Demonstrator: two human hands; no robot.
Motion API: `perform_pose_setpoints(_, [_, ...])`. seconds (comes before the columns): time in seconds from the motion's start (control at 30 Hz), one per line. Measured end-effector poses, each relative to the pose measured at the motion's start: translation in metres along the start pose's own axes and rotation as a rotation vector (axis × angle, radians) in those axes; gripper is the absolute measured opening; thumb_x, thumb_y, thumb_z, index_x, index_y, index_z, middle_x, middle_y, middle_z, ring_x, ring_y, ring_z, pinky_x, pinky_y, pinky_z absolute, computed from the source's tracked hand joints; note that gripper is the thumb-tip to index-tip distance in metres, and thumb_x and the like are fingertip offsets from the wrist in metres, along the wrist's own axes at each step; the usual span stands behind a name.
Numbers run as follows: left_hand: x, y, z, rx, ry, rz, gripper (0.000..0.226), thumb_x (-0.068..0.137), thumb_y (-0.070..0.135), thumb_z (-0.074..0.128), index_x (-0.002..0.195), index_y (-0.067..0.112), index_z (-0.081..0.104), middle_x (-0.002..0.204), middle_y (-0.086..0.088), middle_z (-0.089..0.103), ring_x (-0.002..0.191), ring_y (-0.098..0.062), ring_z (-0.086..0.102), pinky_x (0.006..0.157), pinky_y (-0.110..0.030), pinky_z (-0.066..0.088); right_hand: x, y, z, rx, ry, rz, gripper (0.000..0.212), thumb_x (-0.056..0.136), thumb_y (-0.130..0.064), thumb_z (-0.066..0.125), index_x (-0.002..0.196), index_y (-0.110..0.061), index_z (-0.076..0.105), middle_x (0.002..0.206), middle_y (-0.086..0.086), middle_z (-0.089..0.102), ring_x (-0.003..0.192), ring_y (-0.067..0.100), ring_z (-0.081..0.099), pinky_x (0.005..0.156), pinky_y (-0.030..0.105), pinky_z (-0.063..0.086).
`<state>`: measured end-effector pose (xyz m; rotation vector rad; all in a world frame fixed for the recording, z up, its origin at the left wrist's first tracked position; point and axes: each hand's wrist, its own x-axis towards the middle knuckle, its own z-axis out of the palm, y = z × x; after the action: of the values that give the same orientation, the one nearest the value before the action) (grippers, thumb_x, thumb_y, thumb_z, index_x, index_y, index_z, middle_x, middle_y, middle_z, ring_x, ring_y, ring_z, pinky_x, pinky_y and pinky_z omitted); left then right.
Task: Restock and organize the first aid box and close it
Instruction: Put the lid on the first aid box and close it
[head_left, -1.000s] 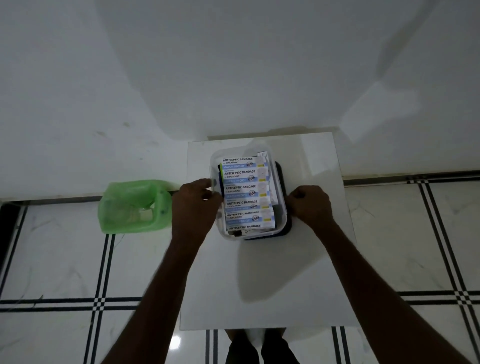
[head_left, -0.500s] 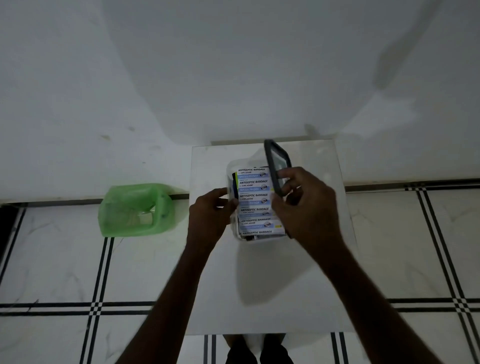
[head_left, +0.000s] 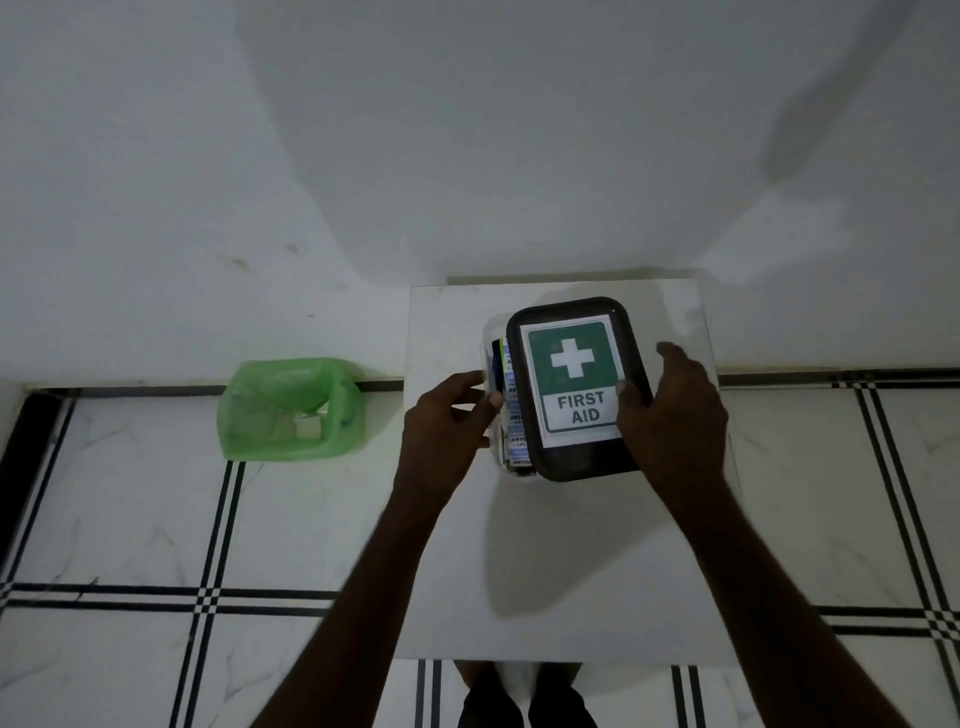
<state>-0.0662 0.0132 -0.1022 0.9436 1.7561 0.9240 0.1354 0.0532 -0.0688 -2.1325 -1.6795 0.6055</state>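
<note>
A clear plastic first aid box (head_left: 492, 358) stands on a small white table (head_left: 561, 571). Antiseptic bandage packets (head_left: 514, 441) show along its uncovered left side. A dark-rimmed lid (head_left: 574, 384) with a green "FIRST AID" label lies over most of the box, shifted a little to the right. My right hand (head_left: 670, 415) grips the lid's right edge, thumb on the label. My left hand (head_left: 447, 431) holds the box's left wall.
A green plastic bin (head_left: 288, 410) with bits inside sits on the tiled floor left of the table, against the white wall. My feet (head_left: 524, 696) show below the table's near edge. Black-lined floor tiles spread on both sides.
My right hand picked up the lid from under the box, tilted it on edge, then laid it label-up over the box. My left hand stayed on the box's left wall.
</note>
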Motion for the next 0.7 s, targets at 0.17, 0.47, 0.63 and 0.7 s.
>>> perform_pose_setpoints(0.17, [-0.001, 0.002, 0.001, 0.025, -0.005, 0.029, 0.037, 0.092, 0.027, 0.068, 0.128, 0.019, 0.067, 0.103, -0.002, 0.076, 0.082, -0.016, 0.075, 0.069, -0.037, 0.065, -0.004, 0.000, 0.012, -0.029, -0.070, -0.096, 0.027, 0.095, -0.025, 0.057, 0.112, -0.004, 0.063, 0.105, 0.015, 0.073, 0.089, 0.030, 0.071, 0.067, 0.025, 0.046])
perform_pose_setpoints(0.47, [0.006, 0.007, 0.006, 0.083, 0.116, 0.044, 0.024, 0.088, 0.018, 0.073, 0.111, 0.011, 0.075, 0.078, -0.009, 0.075, 0.064, -0.023, 0.074, 0.058, -0.044, 0.064, 0.001, 0.001, 0.015, 0.015, -0.069, -0.037, 0.026, 0.091, -0.026, 0.065, 0.110, -0.008, 0.068, 0.104, 0.012, 0.074, 0.091, 0.030, 0.071, 0.075, 0.033, 0.053])
perform_pose_setpoints(0.63, [0.015, 0.005, 0.006, 0.169, 0.114, -0.025, 0.017, 0.085, 0.025, 0.076, 0.091, 0.010, 0.070, 0.070, -0.005, 0.074, 0.056, -0.022, 0.074, 0.059, -0.045, 0.064, 0.021, 0.015, 0.020, 0.235, -0.318, 0.124, 0.024, 0.090, -0.024, 0.066, 0.103, -0.004, 0.066, 0.100, 0.015, 0.071, 0.091, 0.028, 0.067, 0.084, 0.042, 0.056])
perform_pose_setpoints(0.7, [0.014, 0.006, 0.005, 0.121, 0.100, -0.049, 0.020, 0.086, 0.024, 0.076, 0.093, 0.006, 0.069, 0.072, -0.006, 0.074, 0.058, -0.022, 0.074, 0.058, -0.044, 0.064, 0.022, 0.016, 0.020, 0.262, -0.323, 0.124, 0.023, 0.090, -0.024, 0.066, 0.102, -0.004, 0.066, 0.099, 0.015, 0.071, 0.091, 0.029, 0.067, 0.086, 0.045, 0.056])
